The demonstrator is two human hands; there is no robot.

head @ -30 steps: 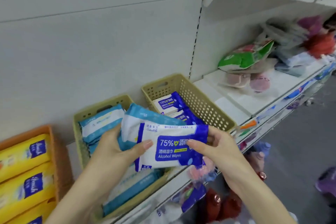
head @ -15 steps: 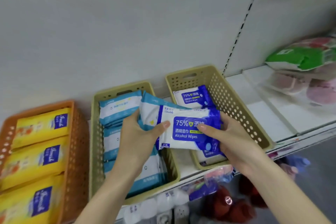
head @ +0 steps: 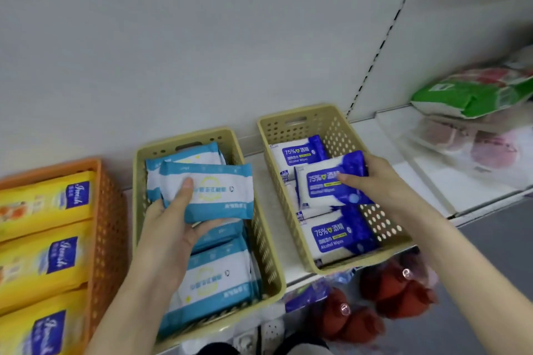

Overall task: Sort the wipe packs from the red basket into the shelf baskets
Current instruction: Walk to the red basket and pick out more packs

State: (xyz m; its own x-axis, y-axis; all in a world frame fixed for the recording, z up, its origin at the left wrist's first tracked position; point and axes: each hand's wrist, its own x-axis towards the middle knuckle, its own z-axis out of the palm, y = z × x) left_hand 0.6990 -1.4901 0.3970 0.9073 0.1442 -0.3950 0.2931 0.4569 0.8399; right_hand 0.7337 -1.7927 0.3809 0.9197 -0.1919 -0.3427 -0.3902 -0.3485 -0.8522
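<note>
My left hand (head: 170,228) grips a light-blue and white wipe pack (head: 213,190) over the middle beige basket (head: 268,265), which holds more light-blue packs. My right hand (head: 380,179) grips a dark-blue and white alcohol wipe pack (head: 323,184) inside the right beige basket (head: 337,127), above two or more packs of the same kind. An orange basket (head: 106,210) on the left holds yellow wipe packs (head: 46,202). The red basket is out of view.
A white shelf (head: 427,181) continues to the right, with a green and white bag (head: 473,95) lying on pink items in clear wrap. Red items (head: 386,297) hang below the shelf edge. A white back panel rises behind the baskets.
The two packs were held together in front of the baskets. My hands have parted: the left took the light-blue pack over the middle basket, the right took the alcohol pack into the right basket.
</note>
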